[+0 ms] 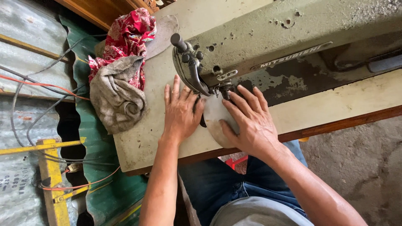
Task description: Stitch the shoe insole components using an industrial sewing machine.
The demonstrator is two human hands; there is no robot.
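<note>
1. Left hand (180, 111), frame centre: fingers spread flat, grasping nothing, pressing the pale workpiece (217, 119) against the table (138, 142).
2. Right hand (251, 121): open palm pinning the same rounded piece just below the sewing machine (284, 46) head.
3. Needle area: hidden between the fingers.
4. Cloth bundle (119, 71), upper left; machine cut off at the right edge.

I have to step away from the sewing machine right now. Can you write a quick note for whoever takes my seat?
Left hand: flat on the table, beside the needle area.
Right hand: fingers spread, pressing the pale rounded workpiece under the sewing machine head.
Rags lie at the table's left end.
Done: piece positioned under the head. Stitching progress cannot be seen.
</note>
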